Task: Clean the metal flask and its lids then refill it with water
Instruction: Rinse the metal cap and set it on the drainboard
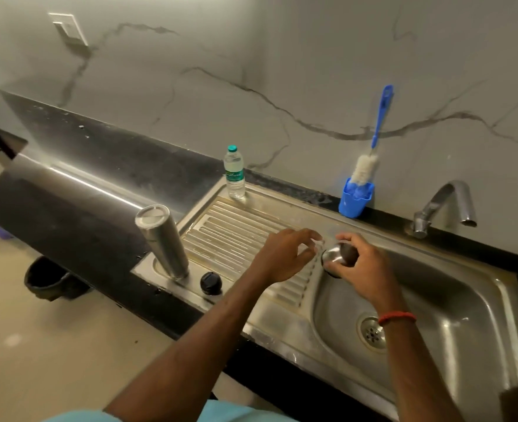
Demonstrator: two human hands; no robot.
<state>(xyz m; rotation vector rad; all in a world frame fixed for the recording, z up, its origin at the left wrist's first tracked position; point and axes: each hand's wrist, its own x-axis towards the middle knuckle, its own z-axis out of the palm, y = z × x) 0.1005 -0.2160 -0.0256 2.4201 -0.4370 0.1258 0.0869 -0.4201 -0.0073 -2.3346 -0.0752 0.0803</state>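
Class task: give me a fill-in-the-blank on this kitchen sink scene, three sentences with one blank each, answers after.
1. The shiny domed metal lid is held over the steel sink in the person's ____ hand.
2. The long-handled bottle brush stands in a ____ plastic holder.
3. The small round lid lying beside the tall steel flask is ____ in colour.

Missing words: right; blue; black

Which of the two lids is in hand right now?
The shiny metal lid, gripped by the right hand; the black lid sits loose beside the flask.
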